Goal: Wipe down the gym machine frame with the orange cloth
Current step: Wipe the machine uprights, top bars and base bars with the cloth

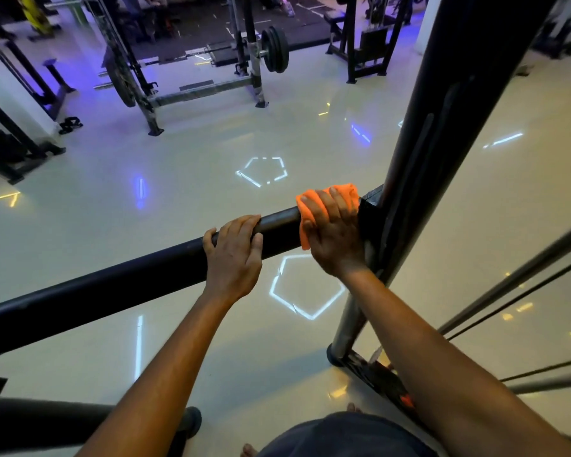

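Observation:
A black horizontal bar (112,285) of the gym machine frame runs from the lower left up to a thick black upright post (442,127). My left hand (234,255) grips this bar, fingers curled over its top. Just to the right, my right hand (333,232) presses the orange cloth (305,209) onto the bar where it joins the upright. The cloth wraps over the bar, and most of it is hidden under my palm and fingers.
A glossy pale floor (178,153) with light reflections lies beyond the bar. A squat rack with a loaded barbell (274,49) stands at the back. Thin rods and cables (524,282) slant at the right. The frame's base (376,374) sits near my feet.

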Demonstrator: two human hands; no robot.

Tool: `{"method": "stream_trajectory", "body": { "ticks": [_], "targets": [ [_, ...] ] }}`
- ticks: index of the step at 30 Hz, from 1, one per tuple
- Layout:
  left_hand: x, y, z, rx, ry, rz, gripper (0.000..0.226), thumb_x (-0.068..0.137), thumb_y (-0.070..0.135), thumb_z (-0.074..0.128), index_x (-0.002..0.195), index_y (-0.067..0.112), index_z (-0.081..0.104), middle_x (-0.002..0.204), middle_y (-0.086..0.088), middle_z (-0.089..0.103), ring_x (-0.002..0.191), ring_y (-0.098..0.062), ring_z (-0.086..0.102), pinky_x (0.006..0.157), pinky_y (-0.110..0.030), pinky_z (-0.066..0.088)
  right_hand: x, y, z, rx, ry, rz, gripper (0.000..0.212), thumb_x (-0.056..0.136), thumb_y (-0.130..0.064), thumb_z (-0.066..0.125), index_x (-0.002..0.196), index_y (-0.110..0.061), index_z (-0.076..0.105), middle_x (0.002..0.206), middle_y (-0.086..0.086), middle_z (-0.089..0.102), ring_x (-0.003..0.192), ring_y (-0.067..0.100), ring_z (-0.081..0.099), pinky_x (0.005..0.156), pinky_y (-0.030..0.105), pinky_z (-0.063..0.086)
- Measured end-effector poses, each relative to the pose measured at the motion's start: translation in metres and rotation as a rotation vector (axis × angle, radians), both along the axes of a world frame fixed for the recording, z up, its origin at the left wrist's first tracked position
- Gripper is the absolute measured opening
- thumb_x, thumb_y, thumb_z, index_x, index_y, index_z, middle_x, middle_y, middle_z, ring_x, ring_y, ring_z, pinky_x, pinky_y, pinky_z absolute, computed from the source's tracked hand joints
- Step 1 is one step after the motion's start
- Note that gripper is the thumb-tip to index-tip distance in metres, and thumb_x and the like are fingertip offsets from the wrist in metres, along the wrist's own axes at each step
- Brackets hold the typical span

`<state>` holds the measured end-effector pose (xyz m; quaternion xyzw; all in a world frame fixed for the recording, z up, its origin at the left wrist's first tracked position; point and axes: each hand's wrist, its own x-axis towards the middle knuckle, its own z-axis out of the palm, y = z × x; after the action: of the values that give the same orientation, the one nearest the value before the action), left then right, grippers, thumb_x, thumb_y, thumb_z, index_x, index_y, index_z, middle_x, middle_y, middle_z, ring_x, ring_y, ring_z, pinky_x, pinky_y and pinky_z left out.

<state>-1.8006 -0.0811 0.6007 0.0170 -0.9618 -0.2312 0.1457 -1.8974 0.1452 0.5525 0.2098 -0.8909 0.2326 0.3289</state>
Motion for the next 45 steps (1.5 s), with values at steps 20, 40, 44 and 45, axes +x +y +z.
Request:
{"method": "stream_trajectory", "body": {
  "ticks": [20, 40, 44, 45],
  "targets": [
    [0.0, -0.008, 0.002, -0.004, 0.008, -0.076, 0.042, 0.11, 0.037, 0.044, 0.151, 0.031, 0.05, 0.149, 0.007, 0.055, 0.14, -0.016, 0.045, 0.123, -0.054, 0.019, 0.042, -0.01, -0.014, -0.141, -0.091, -0.025, 0.049, 0.118, -0.028, 0.043, 0.166, -0.015, 0.044, 0.176, 0.011, 0.033, 0.167, 0.032, 0.021, 0.127, 0.06, 0.033],
    [-0.045, -0.002, 0.019, -0.064, -0.089, -0.293, 0.04, 0.112, 0.039, 0.044, 0.147, 0.024, 0.052, 0.143, -0.001, 0.056, 0.124, -0.028, 0.055, 0.105, -0.052, 0.042, 0.043, -0.005, -0.02, 0.303, 0.027, -0.533, 0.066, 0.113, -0.026, 0.033, 0.173, -0.007, 0.012, 0.182, 0.01, 0.009, 0.169, 0.032, -0.004, 0.136, 0.049, -0.004],
    [-0.046, -0.001, 0.019, -0.075, -0.112, -0.298, 0.04, 0.112, 0.037, 0.045, 0.149, 0.022, 0.051, 0.146, -0.002, 0.054, 0.127, -0.03, 0.053, 0.107, -0.051, 0.041, 0.031, -0.027, -0.002, 0.101, -0.047, -0.414, 0.056, 0.119, -0.034, 0.032, 0.171, -0.012, 0.031, 0.18, 0.01, 0.022, 0.168, 0.036, 0.009, 0.135, 0.054, 0.013],
    [-0.049, 0.0, 0.02, -0.079, -0.121, -0.309, 0.041, 0.112, 0.036, 0.044, 0.149, 0.023, 0.05, 0.147, -0.003, 0.053, 0.128, -0.03, 0.053, 0.107, -0.052, 0.041, 0.025, -0.032, 0.004, 0.077, -0.044, -0.403, 0.055, 0.119, -0.035, 0.033, 0.169, -0.013, 0.036, 0.179, 0.01, 0.024, 0.168, 0.039, 0.008, 0.135, 0.055, 0.014]
  ]
}}
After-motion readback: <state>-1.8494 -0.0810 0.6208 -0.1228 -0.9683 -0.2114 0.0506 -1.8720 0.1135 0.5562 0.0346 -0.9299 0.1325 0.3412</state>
